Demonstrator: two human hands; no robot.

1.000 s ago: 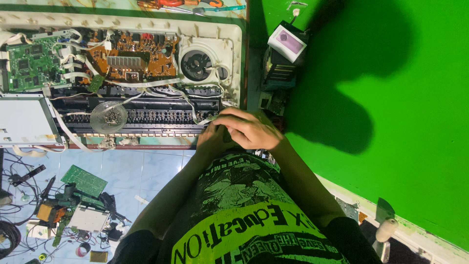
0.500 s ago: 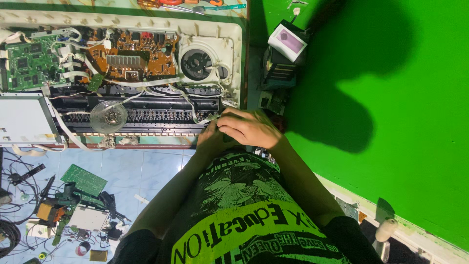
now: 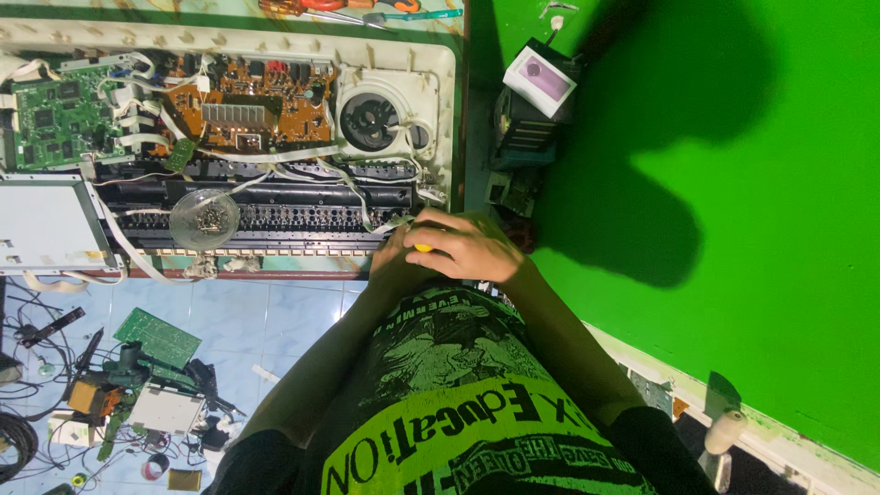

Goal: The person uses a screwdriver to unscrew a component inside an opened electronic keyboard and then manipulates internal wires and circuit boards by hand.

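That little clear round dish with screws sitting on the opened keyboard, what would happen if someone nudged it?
The clear dish looks thin and light, so it would probably slide easily. It rests on the uneven black key mechanism, so it could tip. The small screws inside would likely scatter into the opened keyboard.

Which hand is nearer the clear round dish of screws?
Left. The left hand lies beside the clear dish to its right; the right hand overlaps it further right.

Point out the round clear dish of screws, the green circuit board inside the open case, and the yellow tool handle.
clear dish of screws (image 3: 204, 218), head view, dish centre
green circuit board (image 3: 50, 117), head view, board middle
yellow tool handle (image 3: 423, 247), head view, tip showing under the right hand (image 3: 463, 249)
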